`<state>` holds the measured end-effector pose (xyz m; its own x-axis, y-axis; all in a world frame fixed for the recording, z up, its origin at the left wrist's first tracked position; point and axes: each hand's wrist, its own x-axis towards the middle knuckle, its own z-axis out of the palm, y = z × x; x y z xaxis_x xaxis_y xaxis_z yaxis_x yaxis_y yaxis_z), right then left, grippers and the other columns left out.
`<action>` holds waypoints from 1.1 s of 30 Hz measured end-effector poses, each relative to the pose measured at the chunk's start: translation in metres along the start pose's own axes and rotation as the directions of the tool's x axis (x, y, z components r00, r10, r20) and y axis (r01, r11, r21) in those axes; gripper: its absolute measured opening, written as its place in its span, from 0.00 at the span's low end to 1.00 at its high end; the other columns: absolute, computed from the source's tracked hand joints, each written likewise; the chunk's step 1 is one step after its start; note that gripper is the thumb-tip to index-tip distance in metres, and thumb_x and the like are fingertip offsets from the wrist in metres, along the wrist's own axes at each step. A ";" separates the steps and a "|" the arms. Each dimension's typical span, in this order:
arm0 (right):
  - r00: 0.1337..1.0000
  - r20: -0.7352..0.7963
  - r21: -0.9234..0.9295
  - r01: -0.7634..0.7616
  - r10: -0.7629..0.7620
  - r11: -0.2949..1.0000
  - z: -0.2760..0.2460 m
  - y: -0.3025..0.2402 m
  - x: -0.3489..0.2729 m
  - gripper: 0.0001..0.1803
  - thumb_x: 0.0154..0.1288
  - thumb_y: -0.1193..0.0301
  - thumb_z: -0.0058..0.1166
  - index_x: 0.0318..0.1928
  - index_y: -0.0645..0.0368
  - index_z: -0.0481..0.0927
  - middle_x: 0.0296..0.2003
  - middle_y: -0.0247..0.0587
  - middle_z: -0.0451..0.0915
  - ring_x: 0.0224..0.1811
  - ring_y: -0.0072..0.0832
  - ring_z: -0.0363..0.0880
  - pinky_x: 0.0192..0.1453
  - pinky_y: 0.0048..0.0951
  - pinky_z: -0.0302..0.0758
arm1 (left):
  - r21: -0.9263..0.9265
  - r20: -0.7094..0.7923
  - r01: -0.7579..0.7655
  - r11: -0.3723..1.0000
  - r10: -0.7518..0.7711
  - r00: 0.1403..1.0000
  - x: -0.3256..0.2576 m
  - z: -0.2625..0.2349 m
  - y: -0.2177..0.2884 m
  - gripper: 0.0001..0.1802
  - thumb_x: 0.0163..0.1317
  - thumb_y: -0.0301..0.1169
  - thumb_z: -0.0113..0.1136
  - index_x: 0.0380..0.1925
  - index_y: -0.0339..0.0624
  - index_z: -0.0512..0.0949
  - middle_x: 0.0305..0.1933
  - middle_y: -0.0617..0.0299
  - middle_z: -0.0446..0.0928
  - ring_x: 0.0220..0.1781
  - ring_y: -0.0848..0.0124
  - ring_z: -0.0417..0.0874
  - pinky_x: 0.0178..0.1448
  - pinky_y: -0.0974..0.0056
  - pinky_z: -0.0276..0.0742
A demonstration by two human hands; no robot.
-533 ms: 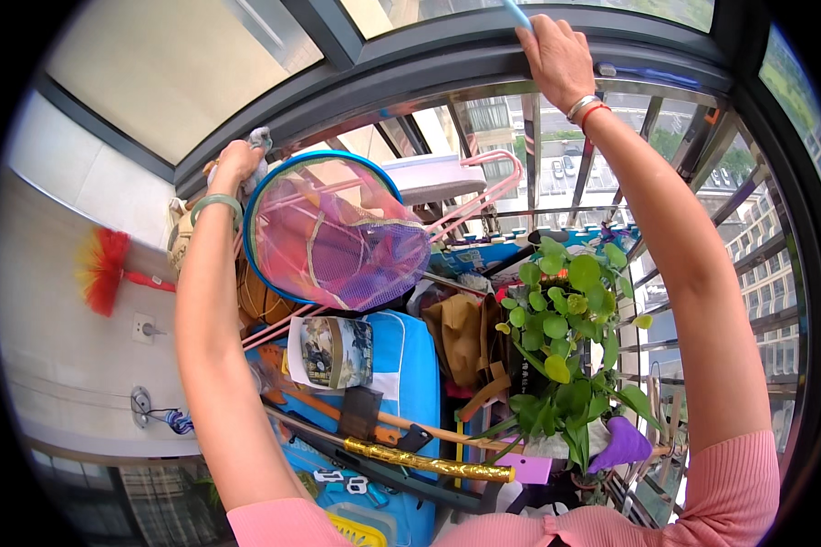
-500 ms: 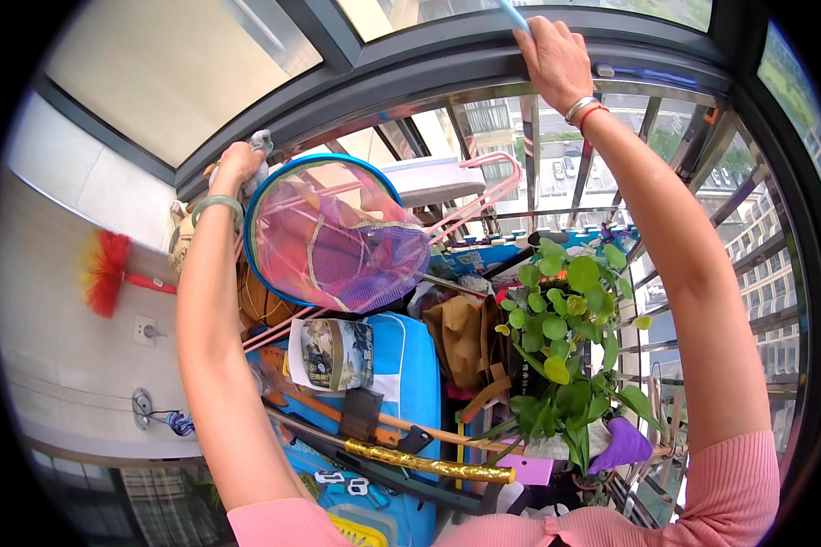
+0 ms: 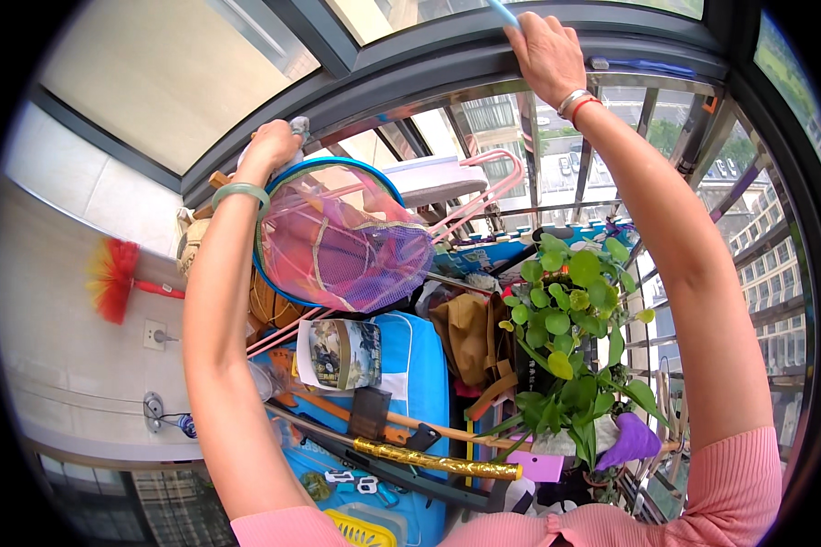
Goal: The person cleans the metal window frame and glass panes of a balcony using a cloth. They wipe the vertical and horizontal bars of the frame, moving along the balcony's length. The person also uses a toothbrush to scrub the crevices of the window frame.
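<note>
A dark curved metal window frame point(image 3: 410, 64) is arching across the top of the frame. Below centre, a blue-rimmed round mesh hamper point(image 3: 337, 242) is holding pink and purple fabric; a leafy green potted plant point(image 3: 570, 337) is standing at right, its pot hidden. The right hand point(image 3: 545, 50) is gripping the frame at upper centre, fingers curled round a pale blue strip. The left hand point(image 3: 272, 150), upper left, is clutching something grey and hard to make out.
</note>
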<state>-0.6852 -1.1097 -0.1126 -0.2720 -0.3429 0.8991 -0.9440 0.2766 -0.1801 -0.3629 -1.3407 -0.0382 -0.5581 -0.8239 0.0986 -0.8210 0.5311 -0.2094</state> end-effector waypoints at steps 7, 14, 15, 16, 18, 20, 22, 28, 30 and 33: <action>1.000 0.004 0.010 -0.024 0.024 1.000 -0.003 -0.003 0.001 0.13 0.69 0.57 0.43 0.36 0.51 0.74 0.27 0.38 0.75 0.37 0.37 0.72 0.46 0.37 0.65 | 0.041 -0.068 -0.145 0.989 0.148 0.987 -0.013 -0.012 0.040 0.19 0.53 0.36 0.54 0.34 0.27 0.79 0.39 0.33 0.76 0.47 0.44 0.79 0.53 0.52 0.73; 1.000 0.027 0.005 -0.015 0.015 1.000 -0.007 -0.004 0.001 0.13 0.69 0.57 0.43 0.36 0.51 0.73 0.29 0.37 0.75 0.38 0.37 0.72 0.47 0.37 0.65 | 0.006 -0.142 -0.212 0.977 0.211 0.967 -0.022 -0.012 0.069 0.18 0.54 0.34 0.53 0.32 0.25 0.79 0.37 0.32 0.76 0.45 0.44 0.79 0.53 0.52 0.74; 0.999 0.033 -0.001 -0.017 0.017 1.000 -0.007 -0.005 0.000 0.13 0.69 0.57 0.43 0.36 0.51 0.73 0.29 0.37 0.75 0.38 0.36 0.72 0.47 0.37 0.65 | 0.009 -0.170 -0.240 0.971 0.238 0.956 -0.022 -0.011 0.073 0.18 0.54 0.34 0.53 0.31 0.25 0.79 0.36 0.33 0.76 0.44 0.44 0.79 0.52 0.52 0.74; 0.999 0.028 0.009 -0.023 0.022 1.000 -0.007 -0.007 0.000 0.13 0.69 0.57 0.43 0.36 0.51 0.73 0.29 0.36 0.75 0.38 0.36 0.72 0.47 0.37 0.65 | 0.013 -0.170 -0.240 0.971 0.239 0.956 -0.021 -0.011 0.077 0.17 0.54 0.34 0.54 0.31 0.25 0.79 0.36 0.33 0.76 0.44 0.44 0.79 0.52 0.52 0.74; 0.999 0.023 0.016 -0.029 0.029 0.999 -0.007 -0.006 0.000 0.13 0.69 0.57 0.43 0.36 0.52 0.73 0.30 0.36 0.75 0.38 0.36 0.73 0.47 0.36 0.65 | 0.008 -0.168 -0.248 0.969 0.246 0.955 -0.024 -0.014 0.095 0.17 0.54 0.34 0.54 0.31 0.26 0.79 0.36 0.33 0.76 0.43 0.44 0.79 0.52 0.52 0.74; 0.999 0.039 0.019 -0.027 0.026 0.999 -0.007 -0.005 0.000 0.13 0.69 0.57 0.43 0.36 0.52 0.73 0.30 0.36 0.75 0.39 0.35 0.73 0.47 0.36 0.65 | 0.038 -0.157 -0.174 0.984 0.178 0.971 -0.026 -0.015 0.108 0.14 0.55 0.32 0.54 0.34 0.34 0.82 0.40 0.41 0.80 0.47 0.49 0.81 0.50 0.52 0.77; 0.999 0.042 0.018 -0.022 0.021 1.000 -0.008 -0.003 0.001 0.13 0.69 0.57 0.43 0.36 0.52 0.73 0.30 0.36 0.75 0.39 0.35 0.73 0.47 0.36 0.65 | 0.038 -0.200 -0.176 0.984 0.180 0.963 -0.028 -0.013 0.114 0.14 0.54 0.32 0.54 0.34 0.35 0.83 0.41 0.42 0.80 0.47 0.49 0.81 0.50 0.52 0.78; 0.999 0.045 0.016 -0.017 0.016 1.000 -0.006 -0.006 0.001 0.13 0.69 0.57 0.43 0.36 0.52 0.73 0.30 0.36 0.75 0.39 0.35 0.73 0.47 0.36 0.65 | -0.100 -0.369 -0.344 0.934 0.286 0.884 -0.041 -0.016 0.164 0.18 0.57 0.35 0.52 0.29 0.26 0.79 0.32 0.33 0.76 0.39 0.45 0.82 0.46 0.51 0.76; 0.999 0.034 0.013 -0.010 0.009 1.000 -0.003 -0.002 0.000 0.13 0.69 0.58 0.44 0.36 0.52 0.73 0.30 0.35 0.75 0.39 0.35 0.73 0.46 0.37 0.65 | -0.168 -0.407 -0.403 0.899 0.309 0.859 -0.044 -0.021 0.188 0.17 0.56 0.35 0.52 0.29 0.27 0.79 0.32 0.33 0.76 0.39 0.45 0.81 0.45 0.51 0.76; 1.000 0.004 0.032 -0.002 0.002 0.999 -0.004 -0.002 0.000 0.12 0.68 0.58 0.44 0.35 0.52 0.73 0.30 0.35 0.75 0.38 0.36 0.73 0.46 0.37 0.65 | -0.358 -0.448 -0.475 0.804 0.299 0.843 -0.053 -0.028 0.213 0.19 0.59 0.40 0.49 0.30 0.32 0.80 0.33 0.36 0.77 0.40 0.44 0.81 0.47 0.49 0.75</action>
<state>-0.6827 -1.1065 -0.1108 -0.2751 -0.3462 0.8969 -0.9487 0.2490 -0.1948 -0.5113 -1.1780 -0.0603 -0.7694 -0.4473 0.4561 -0.4378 0.8891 0.1335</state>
